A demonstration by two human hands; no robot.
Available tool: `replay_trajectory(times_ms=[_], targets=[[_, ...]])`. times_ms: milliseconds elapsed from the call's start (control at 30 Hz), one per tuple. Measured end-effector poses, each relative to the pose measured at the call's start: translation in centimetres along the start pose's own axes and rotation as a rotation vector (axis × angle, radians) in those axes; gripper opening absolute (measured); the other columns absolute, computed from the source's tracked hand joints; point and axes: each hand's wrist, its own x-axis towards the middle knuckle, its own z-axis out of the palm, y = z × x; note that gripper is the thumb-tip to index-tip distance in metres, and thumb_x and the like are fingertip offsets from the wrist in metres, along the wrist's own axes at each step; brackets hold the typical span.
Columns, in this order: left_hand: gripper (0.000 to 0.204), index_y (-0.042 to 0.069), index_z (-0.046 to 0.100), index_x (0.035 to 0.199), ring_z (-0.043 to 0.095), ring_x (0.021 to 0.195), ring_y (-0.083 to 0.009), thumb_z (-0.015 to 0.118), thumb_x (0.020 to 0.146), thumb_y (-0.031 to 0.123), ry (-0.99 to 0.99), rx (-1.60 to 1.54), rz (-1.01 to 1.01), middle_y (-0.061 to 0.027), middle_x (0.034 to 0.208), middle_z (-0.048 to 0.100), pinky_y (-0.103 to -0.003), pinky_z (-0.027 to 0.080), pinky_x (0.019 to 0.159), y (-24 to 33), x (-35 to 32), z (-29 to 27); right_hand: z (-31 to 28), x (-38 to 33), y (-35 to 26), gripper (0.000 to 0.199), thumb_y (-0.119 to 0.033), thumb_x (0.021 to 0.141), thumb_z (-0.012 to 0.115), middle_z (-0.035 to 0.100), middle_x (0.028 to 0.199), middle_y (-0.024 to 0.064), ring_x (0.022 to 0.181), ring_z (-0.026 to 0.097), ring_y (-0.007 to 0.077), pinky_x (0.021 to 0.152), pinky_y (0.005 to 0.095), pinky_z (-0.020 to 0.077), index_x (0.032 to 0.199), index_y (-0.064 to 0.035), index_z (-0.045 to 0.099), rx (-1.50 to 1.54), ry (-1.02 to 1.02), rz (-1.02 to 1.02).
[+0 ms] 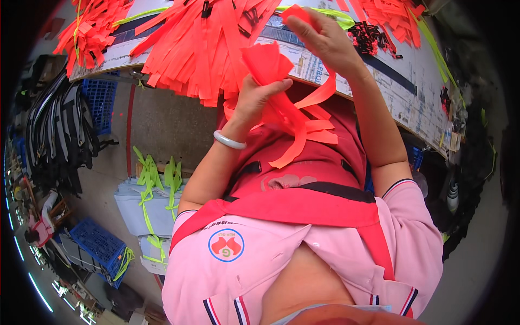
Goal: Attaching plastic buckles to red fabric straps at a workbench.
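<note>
The bundle (265, 62) of orange strips is in front of the apron (303, 206), at the near edge of the table (428, 116); the left hand (259, 100) has its grip closed round it, thumb across the front. The right hand (325, 43), higher and over the table, has its grip pinched on an orange strip (298, 15); whether this strip joins the bundle below cannot be determined. Principal risk: loose ends (295, 138) fan out below the left hand at differing levels, so a slack thumb could let strips slide out and drop. A second risk is tangling, since a curved strip (324, 91) loops between the hands and could be caught by a quick pull. Thirdly, the pile (195, 59) overhangs the table edge close to the left forearm; a brush of the arm could drag strips off. Black clips (374, 40) lie heaped near the right hand and could snag or scatter if swept. Containers: two blue crates are noted. One crate (100, 100) is below the table at left, contents not discernible; the other crate (97, 246) is on the floor, green straps (127, 262) at its corner, contents likewise unclear.
</note>
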Motion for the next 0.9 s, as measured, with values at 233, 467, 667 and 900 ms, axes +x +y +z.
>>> replay_trajectory(times_ms=[233, 467, 667, 900], targets=[[0.022, 0.004, 0.061, 0.107, 0.060, 0.072, -0.0108, 0.067, 0.087, 0.011, 0.020, -0.124, -0.168, -0.0006, 0.084, 0.063, -0.023, 0.049, 0.065, 1.7, 0.6, -0.4, 4.6, -3.7, 2.7, 0.026, -0.023, 0.093, 0.063, 0.058, 0.093, 0.0050, 0.082, 0.058, 0.0111, 0.073, 0.0228, 0.0472, 0.104, 0.0006, 0.064, 0.414, 0.021, 0.008], [0.016, 0.004, 0.062, 0.101, 0.059, 0.067, -0.0108, 0.067, 0.087, 0.008, 0.074, -0.059, 0.096, -0.0002, 0.080, 0.062, -0.023, 0.047, 0.061, 5.5, 1.8, 1.6, 3.6, -2.0, -1.2, 0.056, -0.026, 0.087, 0.069, 0.057, 0.111, 0.0091, 0.096, 0.056, 0.0127, 0.084, 0.0272, 0.0464, 0.134, -0.0082, 0.046, 0.615, -0.003, 0.024], [0.010, 0.004, 0.054, 0.101, 0.049, 0.065, -0.0104, 0.055, 0.093, 0.009, -0.499, -0.277, 0.307, -0.0027, 0.076, 0.053, -0.026, 0.041, 0.061, 11.3, 1.9, 4.0, 4.1, -4.2, -4.1, 0.059, -0.028, 0.073, 0.076, 0.061, 0.105, 0.0116, 0.093, 0.060, 0.0152, 0.080, 0.0306, 0.0492, 0.121, -0.0007, 0.054, 0.365, -0.314, -0.034], [0.016, -0.003, 0.061, 0.099, 0.067, 0.078, -0.0238, 0.056, 0.093, 0.012, -0.142, 0.178, 0.203, -0.0123, 0.086, 0.065, -0.035, 0.054, 0.073, 8.9, 2.1, 2.1, 5.7, -5.1, -0.9, 0.025, -0.021, 0.075, 0.066, 0.065, 0.074, 0.0097, 0.073, 0.064, 0.0190, 0.071, 0.0328, 0.0496, 0.090, -0.0010, 0.065, 0.271, -0.277, 0.379]])
